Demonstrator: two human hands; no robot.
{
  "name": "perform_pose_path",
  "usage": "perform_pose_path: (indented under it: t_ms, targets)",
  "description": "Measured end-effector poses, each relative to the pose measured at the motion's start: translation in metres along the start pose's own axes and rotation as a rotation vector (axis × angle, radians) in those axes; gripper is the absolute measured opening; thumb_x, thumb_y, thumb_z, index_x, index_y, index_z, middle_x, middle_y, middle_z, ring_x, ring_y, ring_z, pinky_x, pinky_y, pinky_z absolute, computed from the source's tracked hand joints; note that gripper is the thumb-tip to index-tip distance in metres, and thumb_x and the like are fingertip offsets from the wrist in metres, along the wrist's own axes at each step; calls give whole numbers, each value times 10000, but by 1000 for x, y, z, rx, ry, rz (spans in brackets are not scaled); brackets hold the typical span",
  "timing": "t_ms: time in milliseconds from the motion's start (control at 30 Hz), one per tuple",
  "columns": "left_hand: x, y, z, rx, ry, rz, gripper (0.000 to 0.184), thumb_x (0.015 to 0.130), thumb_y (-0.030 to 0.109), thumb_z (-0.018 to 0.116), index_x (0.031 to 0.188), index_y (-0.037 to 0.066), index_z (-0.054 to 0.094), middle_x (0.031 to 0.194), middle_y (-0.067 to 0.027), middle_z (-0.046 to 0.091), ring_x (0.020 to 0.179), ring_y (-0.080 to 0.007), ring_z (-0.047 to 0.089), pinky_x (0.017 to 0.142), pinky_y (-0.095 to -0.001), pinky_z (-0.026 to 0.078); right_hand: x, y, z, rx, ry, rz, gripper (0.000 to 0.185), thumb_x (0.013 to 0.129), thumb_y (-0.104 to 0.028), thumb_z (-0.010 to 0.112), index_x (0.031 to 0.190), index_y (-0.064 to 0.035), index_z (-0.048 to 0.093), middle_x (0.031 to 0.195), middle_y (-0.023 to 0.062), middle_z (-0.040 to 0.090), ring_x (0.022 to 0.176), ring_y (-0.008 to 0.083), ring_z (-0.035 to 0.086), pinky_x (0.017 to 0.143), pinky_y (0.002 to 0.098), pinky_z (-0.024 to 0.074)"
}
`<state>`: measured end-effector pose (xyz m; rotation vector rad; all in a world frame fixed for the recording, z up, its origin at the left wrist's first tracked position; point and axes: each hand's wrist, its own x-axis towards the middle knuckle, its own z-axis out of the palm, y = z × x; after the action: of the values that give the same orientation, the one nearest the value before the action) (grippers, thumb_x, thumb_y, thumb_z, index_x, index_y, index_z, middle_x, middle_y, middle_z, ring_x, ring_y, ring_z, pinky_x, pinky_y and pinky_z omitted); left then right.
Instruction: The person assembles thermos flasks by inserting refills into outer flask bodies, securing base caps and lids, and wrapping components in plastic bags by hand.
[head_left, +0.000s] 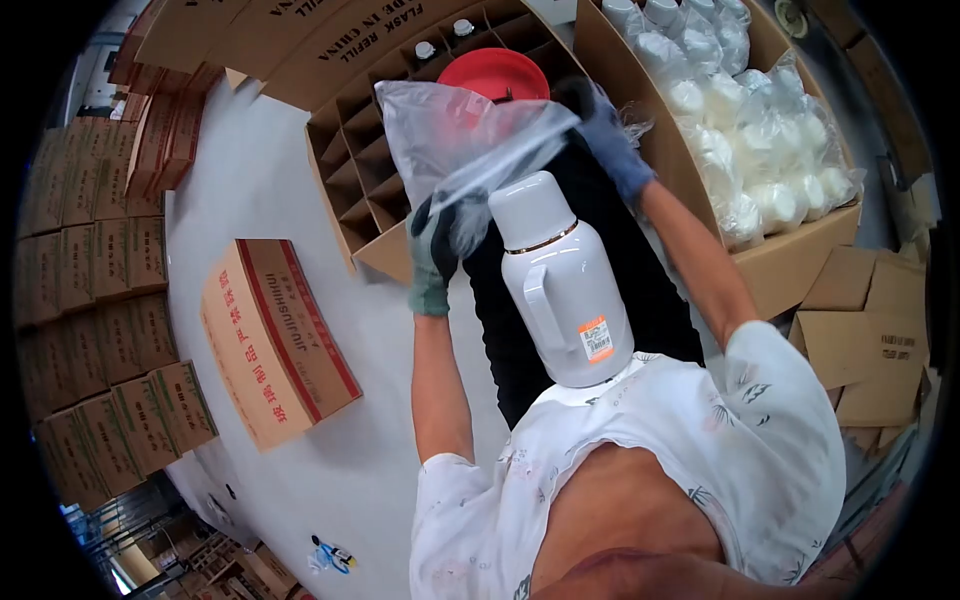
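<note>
A clear plastic bag (425,125) stretches between my gloved hands, over the open carton. My left hand (433,255), in a grey-green glove, is closed on the bag's lower edge. At its other end my right hand (612,140), in a blue-grey glove with dark fingertips, grips the bag; its fingers are partly blurred. A white thermos flask (560,275) with a white cup lid and side handle rests on my lap against my shirt, touched by neither hand. It bears an orange-and-white barcode label (596,340). Behind the bag lies a red round plastic dish or lid (490,72).
The divided carton (385,250) ahead holds a few white-capped flasks (424,50). At right, another carton (790,270) contains several bagged white pieces (740,130). A printed carton (280,340) lies on the floor at left, near stacked cartons (90,260). Flattened cardboard (870,340) sits far right.
</note>
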<state>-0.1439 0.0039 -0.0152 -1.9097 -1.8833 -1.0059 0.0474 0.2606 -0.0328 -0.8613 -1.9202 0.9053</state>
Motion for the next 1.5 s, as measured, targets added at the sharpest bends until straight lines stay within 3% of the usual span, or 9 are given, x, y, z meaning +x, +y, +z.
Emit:
perform_pose_path:
  t_ms: [100, 267, 333, 567, 667, 800, 933, 1200, 1500]
  targets:
    - [-9, 67, -31, -791, -38, -743, 286, 878, 125, 558, 1116, -27, 602, 1014, -177, 606, 922, -229, 607, 789, -298, 490, -88, -4, -46, -189, 128, -468, 386, 713, -153, 671, 1069, -60, 556, 1149, 205, 539, 1058, 415, 518, 919, 493, 419]
    - [-27, 154, -65, -304, -124, -160, 355, 783, 116, 604, 1123, 13, 618, 1000, -143, 587, 963, -308, 582, 854, -414, 467, -194, -46, -115, -133, -479, -449, 407, 656, -158, 670, 1035, -70, 551, 1171, 191, 490, 1112, 399, 472, 982, 556, 363]
    - [-60, 182, -61, -462, -153, -464, 441, 680, 91, 632, 1120, 124, 648, 1030, -127, 584, 979, -341, 562, 909, -482, 450, -212, -43, -134, -196, -612, -501, 395, 658, -172, 661, 1026, -76, 553, 1161, 174, 493, 1131, 383, 461, 1003, 559, 350]
    - [-80, 221, -78, -507, -502, -157, 506, 713, 228, 657, 1210, 140, 613, 1127, -132, 580, 1030, -326, 539, 940, -465, 429, -195, -70, -202, -105, -1011, -413, 402, 780, -197, 650, 1158, -76, 586, 1195, 148, 524, 1119, 316, 498, 1019, 447, 369]
    - [-29, 232, -67, -718, -644, -7, 559, 722, 305, 654, 1230, 85, 572, 1218, -129, 560, 1081, -342, 519, 943, -457, 402, -151, -129, -202, 345, -597, 252, 447, 811, -246, 674, 1187, -36, 552, 1144, 146, 548, 1077, 292, 531, 957, 365, 415]
    - [11, 259, -29, -723, -756, 341, 506, 742, 284, 680, 1191, 72, 581, 1201, -143, 553, 1046, -319, 551, 898, -418, 444, -142, -129, -166, -117, -491, 275, 597, 826, -351, 697, 1250, 0, 466, 1039, 153, 585, 937, 211, 577, 824, 322, 456]
    - [38, 250, -21, -680, -789, 611, 462, 829, 342, 590, 1209, 79, 570, 1200, -138, 538, 1110, -286, 519, 952, -409, 423, -124, -90, -188, 468, -584, 513, 460, 873, -325, 632, 1182, 13, 578, 1042, 120, 619, 958, 211, 578, 835, 342, 451]
    - [124, 156, 32, -264, -368, 11, 568, 728, 110, 641, 1282, 57, 529, 1304, -187, 474, 1222, -414, 413, 1065, -535, 268, 50, 16, -332, 193, 518, 213, 249, 848, -203, 689, 1016, -25, 645, 900, -14, 634, 790, 69, 558, 710, 222, 453]
    - [182, 135, 127, -216, -417, -51, 517, 729, 143, 586, 1233, 30, 557, 1263, -189, 499, 1216, -398, 418, 1064, -542, 262, 204, 324, -363, 343, 867, 443, 462, 751, -146, 714, 1177, -33, 576, 1069, 80, 637, 929, 197, 597, 848, 321, 476]
